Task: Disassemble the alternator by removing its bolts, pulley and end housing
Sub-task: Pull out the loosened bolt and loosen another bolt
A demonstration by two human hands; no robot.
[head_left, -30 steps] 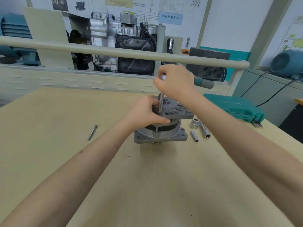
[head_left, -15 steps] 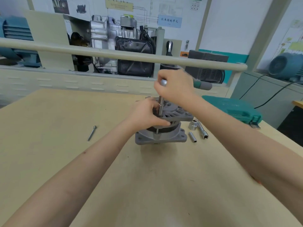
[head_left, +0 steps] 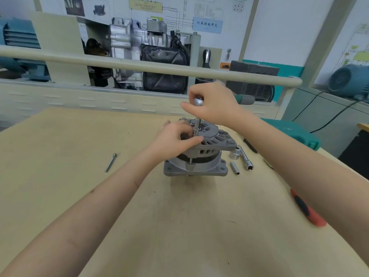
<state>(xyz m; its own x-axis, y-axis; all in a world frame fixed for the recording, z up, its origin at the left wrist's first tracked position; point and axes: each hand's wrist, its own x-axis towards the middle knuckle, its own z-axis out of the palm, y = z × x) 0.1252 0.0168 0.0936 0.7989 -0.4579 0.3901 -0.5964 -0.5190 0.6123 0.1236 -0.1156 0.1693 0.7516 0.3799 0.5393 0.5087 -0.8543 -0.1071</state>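
Head view: alternator [head_left: 196, 156] upright at centre frame on the wooden table [head_left: 60, 176], both hands on it.

Left hand [head_left: 175, 139] grips the upper left edge of the top housing, fingers curled. Right hand [head_left: 212, 103] is closed around the head of a ratchet wrench [head_left: 198, 102], whose green handle points right; its shaft runs down into the housing. One loose bolt [head_left: 110, 162] lies left of centre, well apart. Three sockets [head_left: 239, 159] lie just right of the base. A green tool case [head_left: 293, 132] sits at right.
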